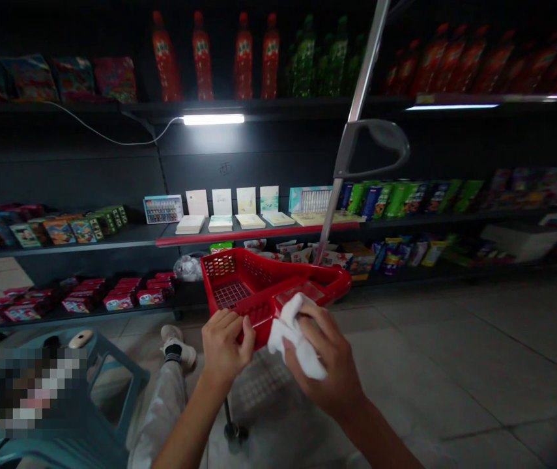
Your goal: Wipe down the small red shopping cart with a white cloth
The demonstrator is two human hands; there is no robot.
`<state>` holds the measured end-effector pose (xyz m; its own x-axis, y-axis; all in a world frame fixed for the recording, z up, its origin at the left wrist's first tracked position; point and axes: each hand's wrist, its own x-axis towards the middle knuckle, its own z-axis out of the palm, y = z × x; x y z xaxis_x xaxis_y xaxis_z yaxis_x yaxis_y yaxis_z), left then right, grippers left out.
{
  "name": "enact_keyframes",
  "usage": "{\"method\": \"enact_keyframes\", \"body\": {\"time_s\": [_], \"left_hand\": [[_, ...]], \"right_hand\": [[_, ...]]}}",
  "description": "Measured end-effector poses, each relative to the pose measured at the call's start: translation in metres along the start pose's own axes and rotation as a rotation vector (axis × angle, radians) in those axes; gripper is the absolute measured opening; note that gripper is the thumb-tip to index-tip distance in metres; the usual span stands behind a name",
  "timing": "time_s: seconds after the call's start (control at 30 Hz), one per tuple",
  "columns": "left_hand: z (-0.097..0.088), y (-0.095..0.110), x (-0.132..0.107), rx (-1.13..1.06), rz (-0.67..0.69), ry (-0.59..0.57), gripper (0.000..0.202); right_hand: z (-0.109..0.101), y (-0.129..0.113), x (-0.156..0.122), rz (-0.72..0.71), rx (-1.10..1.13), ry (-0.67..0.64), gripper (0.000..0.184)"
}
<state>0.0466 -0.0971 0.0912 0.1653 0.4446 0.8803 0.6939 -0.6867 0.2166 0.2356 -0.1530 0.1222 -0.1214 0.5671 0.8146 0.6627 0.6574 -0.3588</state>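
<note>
A red plastic mesh basket [253, 270] sits tilted in front of me, on a tall metal pole frame [356, 111] with a grey loop handle [371, 148]. My left hand [224, 345] grips the near wall of the basket, with its fingers curled over the rim. My right hand [320, 361] is shut on a crumpled white cloth [298, 339]. The cloth presses against the basket's near end and hides part of it.
Dark store shelves [77, 241] hold bottles, packets and cards ahead. A teal plastic stool [116, 391] with a pixelated object stands at lower left. My white-trousered leg and shoe [178, 348] show below the basket, above a tiled floor [454, 365].
</note>
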Motion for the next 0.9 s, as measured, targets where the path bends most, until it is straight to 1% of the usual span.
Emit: {"method": "enact_keyframes", "body": {"time_s": [0.1, 0.2, 0.27, 0.33, 0.4, 0.5, 0.6, 0.73, 0.9], "left_hand": [[0.001, -0.004, -0.002, -0.072, 0.024, 0.019, 0.036], [0.000, -0.011, -0.003, -0.159, 0.055, 0.083, 0.037], [-0.004, -0.016, -0.002, -0.158, 0.063, 0.101, 0.037], [-0.010, -0.020, -0.001, -0.146, 0.082, 0.071, 0.035], [-0.017, -0.024, -0.001, -0.153, 0.102, 0.030, 0.032], [-0.024, -0.029, -0.003, -0.178, 0.100, 0.009, 0.027], [-0.028, -0.032, -0.004, -0.190, 0.079, 0.001, 0.025], [-0.033, -0.033, -0.004, -0.179, 0.067, -0.007, 0.025], [-0.044, -0.036, -0.004, -0.160, 0.072, -0.014, 0.027]], "right_hand": [[0.025, -0.019, 0.017, -0.100, 0.113, -0.178, 0.021], [0.041, -0.024, 0.020, -0.120, 0.165, -0.247, 0.030], [0.042, -0.020, 0.019, -0.152, 0.150, -0.274, 0.036], [0.037, -0.012, 0.020, -0.201, 0.135, -0.303, 0.041], [0.030, -0.003, 0.023, -0.219, 0.134, -0.349, 0.048], [0.019, 0.008, 0.030, -0.188, 0.143, -0.424, 0.063], [0.011, 0.019, 0.034, -0.159, 0.142, -0.438, 0.070], [0.001, 0.043, 0.031, -0.151, 0.087, -0.376, 0.064], [-0.020, 0.089, 0.021, -0.111, -0.054, -0.265, 0.055]]}}
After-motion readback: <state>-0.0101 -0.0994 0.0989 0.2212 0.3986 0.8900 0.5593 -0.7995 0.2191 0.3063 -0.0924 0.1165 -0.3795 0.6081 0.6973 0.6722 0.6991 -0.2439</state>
